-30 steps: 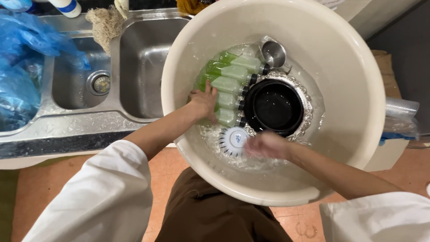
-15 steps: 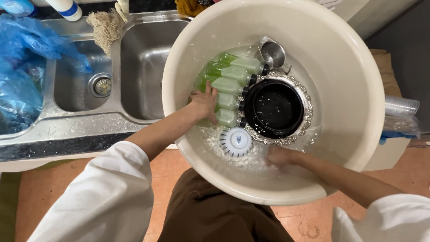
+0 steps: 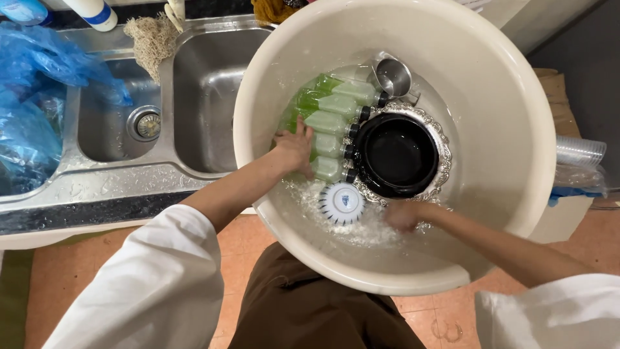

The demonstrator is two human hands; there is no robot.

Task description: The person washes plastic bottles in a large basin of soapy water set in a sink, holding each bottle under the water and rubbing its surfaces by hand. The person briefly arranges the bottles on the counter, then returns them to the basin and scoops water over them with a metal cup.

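Observation:
A large cream plastic basin (image 3: pixel 516 97) holds soapy water. In it lie several green bottles (image 3: pixel 332 123) with black caps, side by side. My left hand (image 3: pixel 294 147) rests flat on the nearest bottles. A black bowl (image 3: pixel 397 155) sits on an ornate silver tray (image 3: pixel 442 152) beside them. A small white patterned bowl (image 3: pixel 342 203) lies upside down in the suds. My right hand (image 3: pixel 403 215) is blurred and partly under the foamy water just right of that bowl; whether it grips anything is hidden. A metal cup (image 3: pixel 394 77) lies at the far side.
A steel double sink (image 3: pixel 194 97) stands to the left, with blue plastic bags (image 3: pixel 32 97) over its left basin and a scrubbing net (image 3: pixel 152 39) on the rim. Clear plastic cups (image 3: pixel 578 152) lie at the right. Orange floor tiles (image 3: pixel 239 258) are below.
My right hand has drawn back from the small white bowl toward the right and dipped into the suds. My left hand stays on the bottles.

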